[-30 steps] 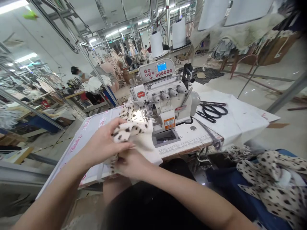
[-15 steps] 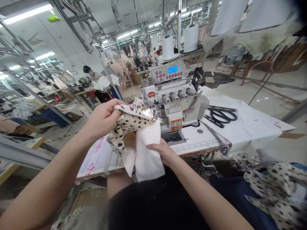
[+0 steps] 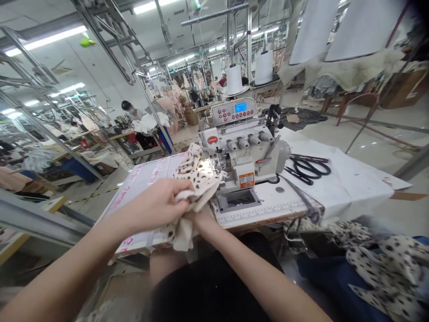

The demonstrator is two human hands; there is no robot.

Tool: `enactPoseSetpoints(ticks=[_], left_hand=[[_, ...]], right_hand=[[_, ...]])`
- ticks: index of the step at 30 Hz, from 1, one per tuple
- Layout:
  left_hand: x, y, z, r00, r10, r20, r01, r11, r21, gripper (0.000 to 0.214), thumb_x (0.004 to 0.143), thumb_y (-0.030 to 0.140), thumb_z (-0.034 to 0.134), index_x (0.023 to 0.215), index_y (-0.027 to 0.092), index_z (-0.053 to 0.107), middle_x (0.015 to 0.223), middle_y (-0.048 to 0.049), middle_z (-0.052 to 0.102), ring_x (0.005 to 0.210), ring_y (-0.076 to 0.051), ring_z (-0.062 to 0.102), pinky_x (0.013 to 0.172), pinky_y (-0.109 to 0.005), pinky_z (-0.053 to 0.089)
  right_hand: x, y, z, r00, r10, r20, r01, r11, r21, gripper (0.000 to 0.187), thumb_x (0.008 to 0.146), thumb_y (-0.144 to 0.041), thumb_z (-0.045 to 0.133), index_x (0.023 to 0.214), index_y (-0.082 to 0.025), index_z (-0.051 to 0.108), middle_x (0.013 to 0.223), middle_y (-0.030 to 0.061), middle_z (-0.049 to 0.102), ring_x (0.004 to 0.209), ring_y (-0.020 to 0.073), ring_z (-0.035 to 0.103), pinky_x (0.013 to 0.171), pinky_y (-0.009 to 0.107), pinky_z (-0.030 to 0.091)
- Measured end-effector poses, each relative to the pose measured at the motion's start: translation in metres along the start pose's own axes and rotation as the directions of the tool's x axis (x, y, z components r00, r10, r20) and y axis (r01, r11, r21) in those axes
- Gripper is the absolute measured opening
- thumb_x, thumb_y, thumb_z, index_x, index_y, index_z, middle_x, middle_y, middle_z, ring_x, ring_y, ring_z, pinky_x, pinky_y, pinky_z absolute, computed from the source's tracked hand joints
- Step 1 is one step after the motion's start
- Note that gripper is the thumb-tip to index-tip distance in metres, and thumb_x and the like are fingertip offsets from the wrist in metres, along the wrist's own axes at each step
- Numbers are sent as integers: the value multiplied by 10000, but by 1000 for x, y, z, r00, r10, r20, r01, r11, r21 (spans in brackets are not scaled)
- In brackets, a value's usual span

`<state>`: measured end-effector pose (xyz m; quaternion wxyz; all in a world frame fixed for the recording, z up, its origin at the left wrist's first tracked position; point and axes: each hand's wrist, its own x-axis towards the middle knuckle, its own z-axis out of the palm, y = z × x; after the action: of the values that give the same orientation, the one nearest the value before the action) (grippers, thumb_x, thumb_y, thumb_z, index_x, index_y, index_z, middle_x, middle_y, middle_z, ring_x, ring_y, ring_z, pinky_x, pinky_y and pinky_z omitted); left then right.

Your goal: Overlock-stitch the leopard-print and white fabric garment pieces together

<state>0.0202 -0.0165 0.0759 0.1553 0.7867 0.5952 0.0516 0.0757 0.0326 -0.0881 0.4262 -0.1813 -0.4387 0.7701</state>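
A white fleecy cloth with black spots (image 3: 201,174) lies bunched at the lit needle area of an overlock sewing machine (image 3: 248,147). My left hand (image 3: 164,201) pinches a folded edge of this cloth, in front and to the left of the needle. Close beside it, my right hand (image 3: 201,219) reaches under the cloth; its fingers are hidden behind the fabric and my left hand. A plain pale end of the cloth hangs down over the table's front edge.
Black-handled scissors (image 3: 308,167) lie on the white table covering right of the machine. White thread cones (image 3: 233,80) stand behind it. More spotted cloth (image 3: 389,264) is heaped at lower right. A co-worker (image 3: 132,112) is at the back left.
My left hand has moved down and right with the cloth edge. My right hand has shifted left beneath the fabric, and the white panel it held is now mostly folded out of sight.
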Motion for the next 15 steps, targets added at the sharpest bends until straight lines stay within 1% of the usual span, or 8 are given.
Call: enactPoseSetpoints(ticks=[2, 4, 6, 8, 10, 12, 14, 15], left_hand=[[-19, -6, 18, 999, 8, 37, -9, 1000, 14, 192, 685, 76, 402, 746, 187, 546, 670, 31, 543, 587, -103, 490, 518, -193, 355], [-35, -11, 41, 999, 44, 4, -44, 999, 22, 172, 681, 56, 405, 729, 178, 515, 695, 18, 533, 628, -111, 496, 558, -205, 385], [-45, -15, 67, 992, 120, -50, -119, 993, 14, 185, 704, 48, 400, 787, 174, 506, 749, -3, 536, 685, -122, 510, 603, -221, 421], [-50, -17, 91, 959, 243, -146, -240, 970, 40, 263, 732, 35, 379, 923, 166, 503, 843, -39, 552, 766, -135, 528, 662, -241, 453], [-52, -19, 111, 879, 383, -283, -357, 923, 142, 315, 761, 26, 370, 1025, 147, 490, 894, -74, 560, 806, -146, 535, 688, -253, 468], [-52, -20, 127, 765, 513, -390, -432, 857, 281, 309, 783, 30, 398, 1062, 125, 493, 865, -87, 571, 787, -155, 533, 671, -264, 471], [-51, -21, 137, 675, 607, -419, -489, 793, 363, 284, 790, 46, 456, 1065, 104, 503, 794, -80, 571, 737, -156, 515, 638, -276, 461], [-51, -22, 141, 654, 631, -417, -508, 775, 376, 277, 786, 56, 487, 1059, 97, 508, 768, -75, 565, 716, -155, 502, 624, -284, 454]], right_hand=[[-36, 10, -15, 995, -67, -68, 65, 998, -23, 420, 664, -242, 676, 1061, -204, 544, 1157, 53, 570, 1119, 249, 470, 963, 376, 344], [-69, 18, -29, 985, -108, -132, 107, 994, -13, 434, 695, -281, 671, 1096, -211, 519, 1125, 56, 590, 1049, 238, 524, 910, 376, 390], [-96, 21, -38, 991, -56, -122, 61, 998, 36, 390, 709, -318, 668, 1057, -200, 536, 994, 51, 644, 903, 217, 590, 810, 356, 444], [-114, 18, -42, 997, 21, -80, -15, 997, 80, 323, 707, -338, 677, 973, -186, 572, 863, 33, 667, 782, 187, 610, 738, 320, 459], [-127, 12, -43, 996, 50, -68, -43, 995, 91, 278, 693, -335, 695, 900, -178, 597, 803, 18, 663, 741, 163, 604, 726, 295, 454], [-138, 3, -41, 997, 46, -59, -40, 995, 97, 265, 673, -328, 717, 864, -178, 610, 795, 7, 653, 746, 151, 594, 742, 284, 447], [-147, -5, -38, 998, 55, -35, -52, 995, 85, 272, 650, -319, 737, 850, -177, 619, 795, 0, 639, 759, 142, 582, 757, 271, 443], [-151, -8, -37, 997, 66, -30, -64, 996, 66, 269, 650, -318, 736, 847, -174, 621, 785, -4, 629, 752, 133, 574, 746, 259, 445]])
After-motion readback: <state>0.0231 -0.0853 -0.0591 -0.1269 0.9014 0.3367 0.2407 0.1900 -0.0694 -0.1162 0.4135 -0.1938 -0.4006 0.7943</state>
